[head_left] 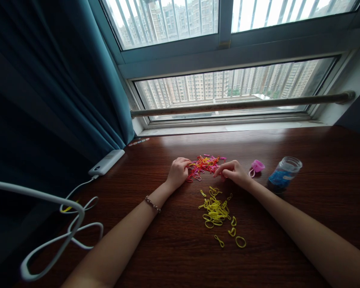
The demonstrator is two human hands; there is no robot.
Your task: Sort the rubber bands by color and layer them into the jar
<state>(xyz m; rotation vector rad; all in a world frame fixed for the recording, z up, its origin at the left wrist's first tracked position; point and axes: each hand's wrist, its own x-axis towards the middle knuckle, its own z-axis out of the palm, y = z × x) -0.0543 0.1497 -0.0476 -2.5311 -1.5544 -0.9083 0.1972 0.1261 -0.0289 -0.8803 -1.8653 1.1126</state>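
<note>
A pile of red, pink and orange bands [205, 165] lies on the dark wooden table [168, 252]. At the pile's left edge rests my left hand [178, 172], its fingers curled against the bands; what they hold, if anything, is hidden. My right hand [232, 172] touches the right edge of the pile, index finger extended and the others bent, with nothing visible held. Nearer to me lies a separate group of yellow bands [216, 212], with several loose ones at its right and lower sides.
Right of my right hand stand a small pink cup [258, 166] and a clear jar [285, 174] with a blue label. A white power bank [107, 163] with a white cable [78, 228] lies at left by the blue curtain [108, 100]. A window is behind the table.
</note>
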